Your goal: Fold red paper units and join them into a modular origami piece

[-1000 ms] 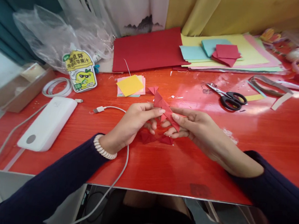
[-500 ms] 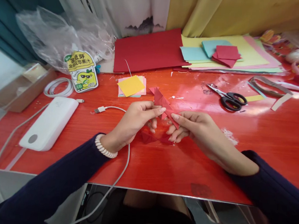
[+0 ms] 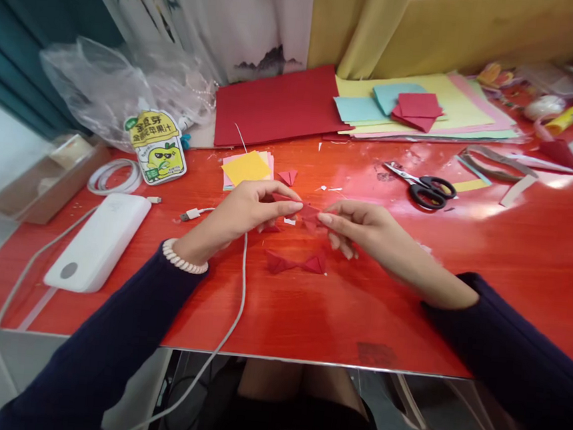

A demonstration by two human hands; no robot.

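Note:
Between my two hands is a small folded piece of red paper (image 3: 310, 215). My left hand (image 3: 260, 206) pinches its left end between thumb and forefinger. The thumb and fingers of my right hand (image 3: 358, 225) grip its right end. Just below, a folded red paper bow (image 3: 296, 263) lies flat on the table. Another red folded paper piece (image 3: 286, 177) sits behind my left hand, beside a stack of small coloured paper squares (image 3: 247, 169). A bit of red paper shows under my left fingers, mostly hidden.
Black-handled scissors (image 3: 426, 189) lie to the right, with paper strips (image 3: 518, 190) beyond. Large coloured sheets (image 3: 276, 107) line the back. At left are a white power bank (image 3: 98, 242), its cable (image 3: 243, 285), a juice pouch (image 3: 159, 150) and a cardboard box (image 3: 43, 187).
The red paper between my hands has turned from a steep slant to nearly level. My hands have shifted slightly, uncovering the bow below. The view has tilted a little.

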